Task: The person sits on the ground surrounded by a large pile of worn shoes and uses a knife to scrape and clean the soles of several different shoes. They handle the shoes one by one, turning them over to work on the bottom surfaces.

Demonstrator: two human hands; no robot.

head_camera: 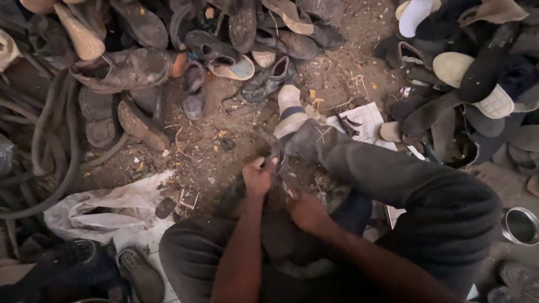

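I sit on the ground with a dark worn shoe [269,193] resting between my knees. My left hand [258,177] is closed around the upper end of that shoe, near a thin dark tool or strap at its top. Lower down, my right hand [306,212] presses against the shoe's side with fingers curled; whether it holds a small tool is hidden. My right leg in grey trousers [393,174] stretches out toward a striped sock [290,109].
Heaps of old shoes and soles [129,67] fill the top and right [477,84]. Rubber hoses [50,140] coil at left. A white plastic bag [106,207] and paper [368,120] lie on the dirt. A metal cup [520,225] stands at right.
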